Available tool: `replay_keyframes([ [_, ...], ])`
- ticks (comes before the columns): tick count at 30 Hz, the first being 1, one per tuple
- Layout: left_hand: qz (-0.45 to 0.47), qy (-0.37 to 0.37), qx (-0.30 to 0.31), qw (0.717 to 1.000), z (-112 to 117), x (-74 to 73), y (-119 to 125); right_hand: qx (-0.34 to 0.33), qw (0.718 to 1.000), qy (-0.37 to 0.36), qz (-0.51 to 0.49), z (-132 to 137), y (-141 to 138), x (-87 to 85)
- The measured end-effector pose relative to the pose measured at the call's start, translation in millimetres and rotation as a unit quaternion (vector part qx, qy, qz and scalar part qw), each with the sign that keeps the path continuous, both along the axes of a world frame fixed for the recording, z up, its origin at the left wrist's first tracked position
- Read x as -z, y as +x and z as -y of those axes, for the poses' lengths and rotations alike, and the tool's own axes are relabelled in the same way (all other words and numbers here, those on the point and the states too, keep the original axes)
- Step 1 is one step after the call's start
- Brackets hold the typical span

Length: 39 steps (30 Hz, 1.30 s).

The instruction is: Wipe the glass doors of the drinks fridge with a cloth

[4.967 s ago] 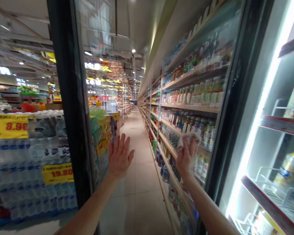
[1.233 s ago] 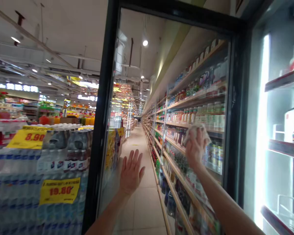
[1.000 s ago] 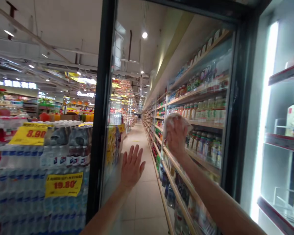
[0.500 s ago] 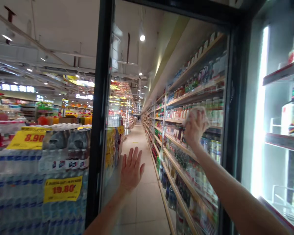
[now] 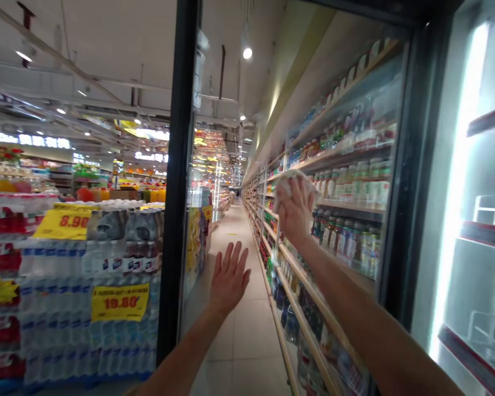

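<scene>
An open glass cooler door with a black frame (image 5: 177, 181) stands in front of me, and the aisle shows through its pane. My left hand (image 5: 230, 276) lies flat against the lower glass, fingers spread. My right hand (image 5: 296, 209) presses a crumpled white cloth (image 5: 291, 179) onto the pane higher up, near the middle of the door.
Left of the door stand stacked packs of bottled water (image 5: 86, 275) with yellow price signs (image 5: 119, 301). Through the glass runs a tiled aisle (image 5: 239, 308) beside long drink shelves (image 5: 338, 181). The lit cooler interior with wire shelves (image 5: 482, 236) lies to my right.
My right hand has swept the cloth across the glass, right and then back left and a little higher. My left hand has stayed flat on the pane.
</scene>
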State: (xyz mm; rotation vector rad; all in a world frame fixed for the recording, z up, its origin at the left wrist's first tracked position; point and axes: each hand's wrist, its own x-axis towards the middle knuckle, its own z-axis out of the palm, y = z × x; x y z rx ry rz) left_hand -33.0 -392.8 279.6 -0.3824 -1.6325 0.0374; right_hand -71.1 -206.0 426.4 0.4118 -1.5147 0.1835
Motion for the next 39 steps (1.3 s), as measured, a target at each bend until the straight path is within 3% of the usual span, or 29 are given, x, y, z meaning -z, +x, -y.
replay_keyframes([
  [3,0.006,-0.009,0.006,1.000,2,-0.8,2,-0.026,0.979,0.203,0.002,26,12,35.0],
  [5,0.005,-0.019,0.013,1.000,4,-0.9,3,-0.033,0.967,0.254,-0.006,13,12,56.3],
  [7,0.005,-0.022,0.016,1.000,5,0.1,4,-0.019,0.983,0.181,-0.009,-24,5,67.4],
  [9,0.006,-0.020,0.016,1.000,4,2.0,4,0.010,1.000,-0.012,-0.003,-68,-7,68.7],
  [11,0.008,-0.014,0.013,1.000,2,3.6,3,0.028,0.979,-0.200,0.001,-95,-15,68.5],
  [12,0.007,-0.013,0.013,1.000,2,3.8,2,0.030,0.970,-0.242,0.002,-97,-15,71.2],
  [14,0.005,-0.009,0.013,1.000,2,2.7,0,0.018,0.980,-0.197,0.010,-79,-9,86.1],
  [17,-0.002,-0.007,0.015,1.000,3,0.4,-2,-0.022,0.998,0.043,0.039,-30,8,127.8],
  [19,0.010,0.002,0.011,1.000,1,3.8,0,-0.037,0.988,0.135,0.062,-20,14,156.3],
  [21,0.037,0.018,-0.001,0.999,-3,14.7,4,-0.019,0.993,0.099,0.067,-38,14,176.3],
  [24,0.070,0.027,-0.026,0.997,-13,41.3,11,0.042,0.991,-0.118,0.049,-88,6,186.1],
  [26,0.066,0.019,-0.038,0.997,-18,57.5,13,0.054,0.975,-0.212,0.041,-100,6,186.0],
  [28,0.054,0.014,-0.044,0.997,-20,66.9,12,0.035,0.980,-0.188,0.051,-82,14,189.5],
  [30,0.051,0.014,-0.042,0.998,-19,69.1,11,0.001,0.994,-0.069,0.081,-46,25,200.1],
  [32,0.052,0.015,-0.036,0.998,-18,67.2,11,-0.035,0.991,0.064,0.114,-18,35,215.4],
  [34,0.056,0.015,-0.029,0.998,-16,64.7,12,-0.049,0.984,0.117,0.124,-18,39,230.6],
  [36,0.059,0.017,-0.017,0.998,-16,63.6,13,-0.025,0.991,0.064,0.113,-45,34,241.0],
  [39,0.055,0.023,-0.002,0.998,-17,64.6,13,0.035,0.989,-0.118,0.086,-93,22,242.8],
])
